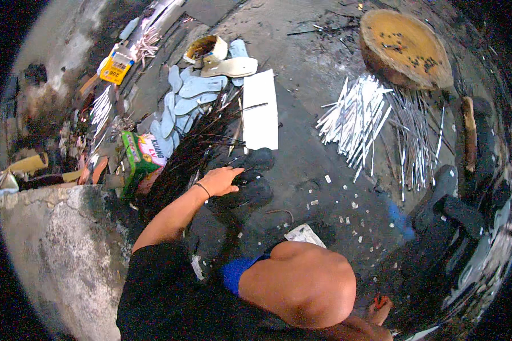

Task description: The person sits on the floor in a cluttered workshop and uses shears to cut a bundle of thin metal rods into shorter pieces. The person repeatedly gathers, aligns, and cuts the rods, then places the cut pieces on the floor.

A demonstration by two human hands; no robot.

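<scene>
My left hand (219,182) reaches forward from the lower left, a thin dark band at its wrist. Its thumb and fingers are spread at the near ends of several black, sole-shaped pieces (258,191); I see no firm hold on them. At the lower right, past my bent knee, my right hand (380,314) is partly hidden and closed around a small red thing (380,301) whose kind I cannot make out. A white board (261,113) lies just beyond the black pieces. Dark thin strips (190,145) are heaped left of it.
Pale blue shoe soles (199,88) pile up beside a dirty tub (210,50). White strips (355,122) fan out near a round wooden block (404,45). A green printed package (139,156) and concrete ledge (62,244) are at left. Small white scraps (347,220) dot the floor.
</scene>
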